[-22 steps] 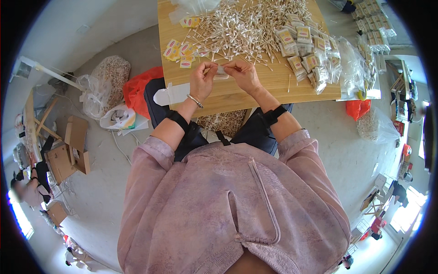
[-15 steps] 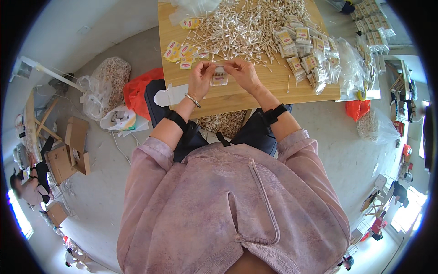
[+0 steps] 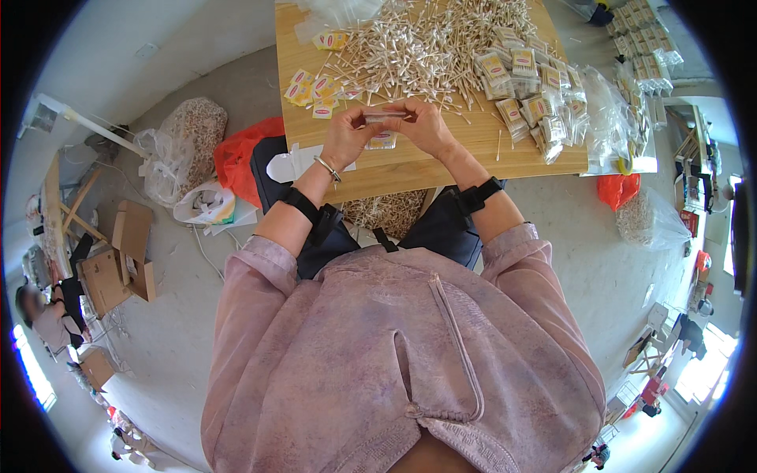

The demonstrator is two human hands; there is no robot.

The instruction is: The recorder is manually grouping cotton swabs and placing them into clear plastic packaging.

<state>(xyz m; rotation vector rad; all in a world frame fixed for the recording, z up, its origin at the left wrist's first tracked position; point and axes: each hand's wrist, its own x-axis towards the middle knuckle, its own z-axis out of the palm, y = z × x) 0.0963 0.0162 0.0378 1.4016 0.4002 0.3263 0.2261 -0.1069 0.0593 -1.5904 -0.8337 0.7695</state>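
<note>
Just above the table's near edge, my left hand and my right hand are both closed on a small clear plastic bag. Thumbs and fingers pinch the two ends of its upper edge, which runs level between them. A yellow and white label shows in the lower part of the bag, below my fingers. Beyond my hands spreads a big loose heap of cotton swabs. Several yellow label cards lie to the left of the heap. Filled swab bags are piled on the right.
The wooden table has empty clear bags at its right end and a white paper piece at its left. Red bags, a sack of swabs and an open cardboard box stand on the floor. Other people are far off.
My fingers have shifted along the bag's upper edge, and the bag has tilted. Its yellow label shows now where swabs showed before. Both hands stay in nearly the same place.
</note>
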